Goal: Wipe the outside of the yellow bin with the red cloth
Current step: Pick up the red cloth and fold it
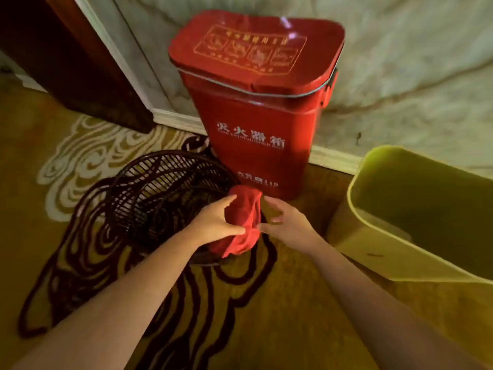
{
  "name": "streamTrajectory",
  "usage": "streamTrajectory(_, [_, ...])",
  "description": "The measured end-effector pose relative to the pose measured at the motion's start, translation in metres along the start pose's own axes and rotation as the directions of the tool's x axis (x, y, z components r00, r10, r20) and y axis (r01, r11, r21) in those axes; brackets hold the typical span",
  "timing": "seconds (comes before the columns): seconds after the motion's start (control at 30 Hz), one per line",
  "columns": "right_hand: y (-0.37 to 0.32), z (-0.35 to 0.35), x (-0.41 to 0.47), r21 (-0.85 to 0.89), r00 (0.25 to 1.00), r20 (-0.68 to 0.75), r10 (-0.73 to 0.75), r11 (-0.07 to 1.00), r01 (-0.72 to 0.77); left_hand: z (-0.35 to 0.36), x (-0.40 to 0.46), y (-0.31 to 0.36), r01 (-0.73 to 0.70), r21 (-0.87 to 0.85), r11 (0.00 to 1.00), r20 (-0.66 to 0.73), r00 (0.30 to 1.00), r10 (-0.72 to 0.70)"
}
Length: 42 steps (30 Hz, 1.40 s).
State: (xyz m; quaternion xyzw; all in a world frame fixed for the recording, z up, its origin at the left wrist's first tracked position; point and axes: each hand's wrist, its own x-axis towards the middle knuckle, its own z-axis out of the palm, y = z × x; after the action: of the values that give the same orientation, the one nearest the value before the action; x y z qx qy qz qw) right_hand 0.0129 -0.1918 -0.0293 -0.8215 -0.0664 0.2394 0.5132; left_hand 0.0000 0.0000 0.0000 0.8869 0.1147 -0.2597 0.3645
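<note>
The fingers (pixel 232 200) of the left hand (pixel 216 220) were clamped on the red cloth (pixel 244 222), the thumb pressed against its lower part and the other fingertips curled over its top edge. The cloth was bunched into a loose, upright roll, with a fold hanging below the left wrist. The right hand (pixel 289 222) was held just beside the cloth on its other side, with its fingers spread apart and bent; whether they were touching the fabric could not be told, and no grip was seen there. Both forearms were bare and were stretched forward from the bottom corners of the view.

Behind and under the left hand, a dark wicker basket (pixel 160 188) was seen, tipped so that its open mouth faced the person. It rested on a patterned carpet (pixel 88 156) of gold, cream and dark swirls. Directly beyond the cloth, a tall red box (pixel 256 124) with a closed lid and white printed characters stood upright on the floor against the pale wall (pixel 400 62).

The yellow bin (pixel 400 252) was placed to the right of the right hand, apart from the cloth and near the wall, with its open top toward the camera and its interior in shade. A dark wooden door frame (pixel 66 57) was seen at the upper left.
</note>
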Motion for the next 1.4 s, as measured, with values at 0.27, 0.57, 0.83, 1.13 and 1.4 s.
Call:
streamTrajectory(0.27, [0.054, 0.07, 0.054, 0.274, 0.974, -0.189, -0.127, 0.945, 0.176, 0.035, 0.035, -0.058, -0.29, -0.069, 0.954, -0.266, 0.927, 0.263])
streamTrajectory(0.57, [0.042, 0.07, 0.028, 0.302, 0.961, -0.184, -0.207, 0.918, 0.255, 0.03, 0.021, -0.054, -0.304, 0.099, 0.948, -0.359, 0.877, 0.319])
streamTrajectory(0.83, [0.014, 0.015, 0.001, 0.42, 0.92, -0.205, -0.333, 0.819, 0.391, 0.013, 0.002, -0.03, -0.394, -0.281, 0.875, -0.337, 0.894, 0.295])
streamTrajectory(1.13, [0.034, -0.02, -0.031, 0.162, 0.915, -0.334, -0.226, 0.943, 0.292, 0.052, -0.003, -0.019, -0.305, -0.86, 0.41, -0.084, 0.875, 0.477])
streamTrajectory(1.4, [0.06, -0.042, -0.051, 0.357, 0.996, -0.086, 0.025, 0.934, 0.008, 0.092, 0.004, -0.013, -0.161, -0.85, 0.502, 0.107, 0.88, 0.463])
